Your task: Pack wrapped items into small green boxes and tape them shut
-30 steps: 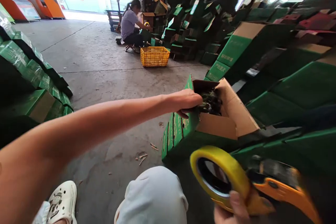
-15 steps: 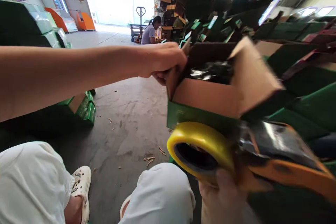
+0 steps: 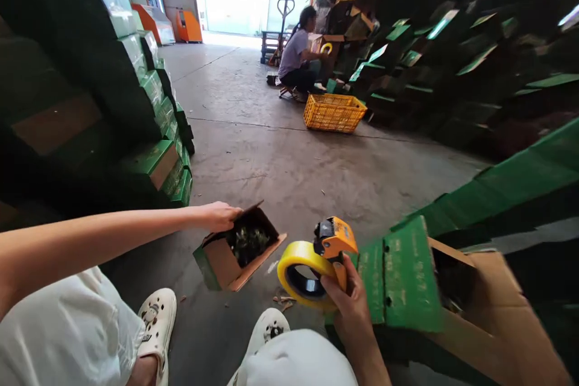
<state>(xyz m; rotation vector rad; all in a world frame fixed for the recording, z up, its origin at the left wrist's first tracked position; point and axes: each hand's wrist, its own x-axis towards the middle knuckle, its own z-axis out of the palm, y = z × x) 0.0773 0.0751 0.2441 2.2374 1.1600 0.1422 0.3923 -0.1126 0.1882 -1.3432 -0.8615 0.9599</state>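
Observation:
My left hand [image 3: 221, 216] grips the upper edge of an open green cardboard box [image 3: 221, 262], which is tilted in front of my knees. Dark, shiny items [image 3: 249, 241] lie inside it; their kind is too unclear to name. In my right hand [image 3: 350, 295] is an orange tape dispenser [image 3: 340, 235] carrying a wide roll of yellow tape [image 3: 289, 262]. The fingers are wrapped round its handle, and the roll points left toward the box. Just right of this hand stands another green box [image 3: 402, 277] with its flaps up.
Stacked green boxes [image 3: 158, 160] rise on the left, and more boxes [image 3: 452, 66] are piled on the right. Further off, a person [image 3: 296, 54] sits low beside a yellow plastic crate [image 3: 335, 113]. A pallet jack [image 3: 284, 12] stands behind them.
The box in my left hand has moved left and down, away from the boxes on the right. My right hand still holds the tape dispenser, now turned more upright. The view has shifted right and down.

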